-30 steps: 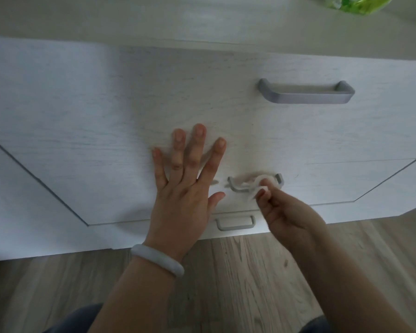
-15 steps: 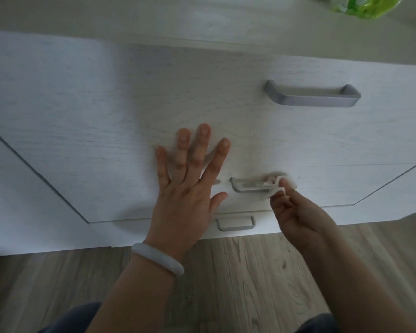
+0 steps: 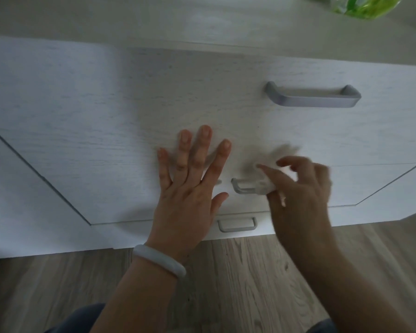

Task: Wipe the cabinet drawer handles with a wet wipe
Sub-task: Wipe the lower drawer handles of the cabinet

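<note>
Wipe: thin white wet wipe point(image 3: 265, 187), soft and limp, bunched on the middle grey metal drawer handle point(image 3: 244, 186).
Hold: your right hand point(image 3: 298, 188) pinches it (blurred); keep it bunched.
Brace: left hand point(image 3: 190, 188) flat, fingers spread.
</note>
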A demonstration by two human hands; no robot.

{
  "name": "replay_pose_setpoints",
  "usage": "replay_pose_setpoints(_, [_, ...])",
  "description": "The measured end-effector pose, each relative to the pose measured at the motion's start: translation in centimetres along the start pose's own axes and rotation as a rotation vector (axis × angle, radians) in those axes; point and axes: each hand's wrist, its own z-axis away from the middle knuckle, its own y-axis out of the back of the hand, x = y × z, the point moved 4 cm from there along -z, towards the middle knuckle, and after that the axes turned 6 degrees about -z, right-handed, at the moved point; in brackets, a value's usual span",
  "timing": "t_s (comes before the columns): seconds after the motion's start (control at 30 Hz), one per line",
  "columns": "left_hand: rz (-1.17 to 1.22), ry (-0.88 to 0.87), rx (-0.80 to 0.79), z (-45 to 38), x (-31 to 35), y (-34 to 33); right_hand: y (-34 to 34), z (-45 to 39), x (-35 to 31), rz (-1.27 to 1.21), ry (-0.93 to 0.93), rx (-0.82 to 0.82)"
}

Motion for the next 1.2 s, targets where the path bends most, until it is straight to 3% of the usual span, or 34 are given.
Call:
replay_pose_setpoints(0.17, [0.009, 0.003, 0.010, 0.1, -0.1, 0.3, -3.5, 1.3, 1.0, -0.078, 0.065, -0.239])
replay_pose_setpoints(0.4, [0.019, 0.004, 0.001, 0.0, -0.1, 0.3, -3.2, 2.3, -0.6, 0.010, 0.183, -0.305])
replay_pose_setpoints(0.6, [0.019, 0.001, 0.002, 0.1, 0.0, 0.3, -1.0, 0.2, 2.4, 0.001, 0.046, -0.087])
replay_pose_setpoints(0.67, [0.020, 0.001, 0.001, 0.1, -0.1, 0.3, -1.5, 0.3, 1.5, 0.016, 0.096, -0.052])
replay_pose_setpoints(0.77, [0.028, -0.004, 0.000, 0.1, 0.0, 0.4, -2.9, 0.8, -0.5, -0.033, 0.182, -0.055])
replay_pose_setpoints(1.0, [0.041, -0.014, -0.007, 0.2, -0.1, 0.4, -2.6, 0.0, 1.7, -0.174, 0.068, -0.061])
replay_pose_setpoints(1.2, [0.044, -0.008, 0.000, 0.2, -0.2, 0.5, -4.5, 0.7, -0.4, -0.232, 0.178, -0.094])
